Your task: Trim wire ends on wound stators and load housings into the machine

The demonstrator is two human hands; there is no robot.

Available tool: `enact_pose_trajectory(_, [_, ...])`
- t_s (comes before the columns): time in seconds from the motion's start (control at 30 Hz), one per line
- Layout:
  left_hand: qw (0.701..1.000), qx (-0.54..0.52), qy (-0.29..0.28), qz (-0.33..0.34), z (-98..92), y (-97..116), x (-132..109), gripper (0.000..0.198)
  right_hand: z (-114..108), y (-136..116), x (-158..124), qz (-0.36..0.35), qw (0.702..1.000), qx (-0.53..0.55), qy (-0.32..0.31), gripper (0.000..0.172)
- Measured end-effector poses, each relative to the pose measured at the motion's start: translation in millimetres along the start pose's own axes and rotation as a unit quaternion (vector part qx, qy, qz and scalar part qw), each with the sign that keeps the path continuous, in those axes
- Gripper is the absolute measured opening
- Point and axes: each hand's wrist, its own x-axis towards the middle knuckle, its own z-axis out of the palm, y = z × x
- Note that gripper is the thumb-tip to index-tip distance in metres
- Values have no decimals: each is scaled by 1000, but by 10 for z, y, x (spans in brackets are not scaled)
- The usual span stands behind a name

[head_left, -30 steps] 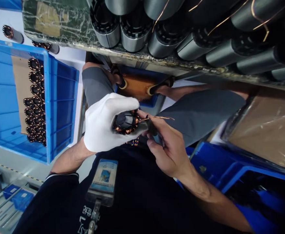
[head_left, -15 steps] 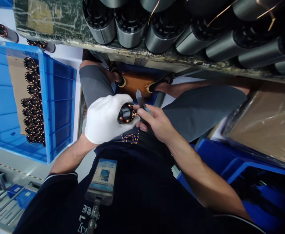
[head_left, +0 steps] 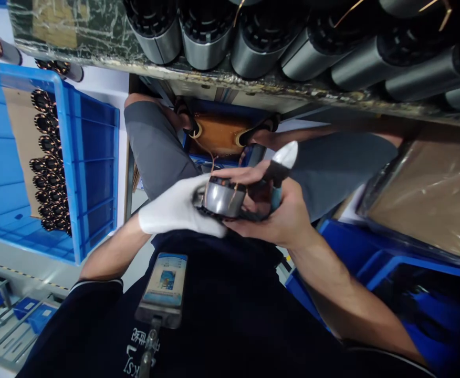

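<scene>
Low over my lap, a motor stator (head_left: 224, 198) lies on its side between my two hands. It has a smooth silver metal shell, dark slotted ends and loose copper wires. My left hand (head_left: 170, 207), in a white glove, is closed around its left end. My bare right hand (head_left: 293, 223) has its fingers along the right side of the stator, and also keeps cutting pliers (head_left: 285, 156) tucked in the palm. Their shiny jaws point up and right, and a teal handle shows by the thumb. Part of the handles is hidden by the hand.
On the worn bench edge (head_left: 198, 79) ahead stand several larger silver stators (head_left: 159, 47). At left, a blue crate (head_left: 90, 157) holds rows of copper-wound stators (head_left: 49, 165). Below are a tray (head_left: 218, 134) between my feet, and at right a plastic-wrapped carton (head_left: 430, 194) and blue bins (head_left: 387, 278).
The stator has turned from end-on to side-on, showing its shell and loose wires. My right hand has moved right and spread around it, with the pliers now tucked back in the palm.
</scene>
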Motion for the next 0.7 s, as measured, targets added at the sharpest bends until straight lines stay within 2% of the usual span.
enact_pose_trajectory(0.03, [998, -46, -39, -16, 16, 9, 53, 38, 4, -60, -10, -34, 999, -27, -11, 45])
enact_pose_trajectory(0.07, [996, -68, -50, -22, 33, 24, 100, 37, -5, -132, -22, -61, 996, -62, -26, 44])
enact_pose_trajectory(0.17, [999, -38, -3, 19, 72, 95, 167, 39, -131, -379, -87, -93, 968, -230, -51, 53])
enact_pose_trajectory(0.23, [998, 12, 31, 52, 74, 144, 163, 40, -265, -525, -153, -109, 934, -331, -77, 62])
enact_pose_trajectory(0.3, [996, 43, 37, 63, 66, 182, 152, 38, -387, -623, -214, -118, 901, -405, -105, 74])
enact_pose_trajectory(0.47, [994, 80, 34, 62, 69, 227, 177, 32, -513, -675, -249, -142, 847, -489, -152, 85])
enact_pose_trajectory(0.6, [992, 106, 26, 58, 75, 214, 189, 31, -528, -667, -233, -178, 804, -540, -171, 78])
enact_pose_trajectory(0.63, [992, 108, 30, 53, 77, 200, 188, 30, -530, -665, -237, -178, 801, -545, -172, 75])
enact_pose_trajectory(0.7, [991, 117, 45, 41, 82, 162, 188, 28, -527, -655, -252, -158, 813, -533, -173, 71])
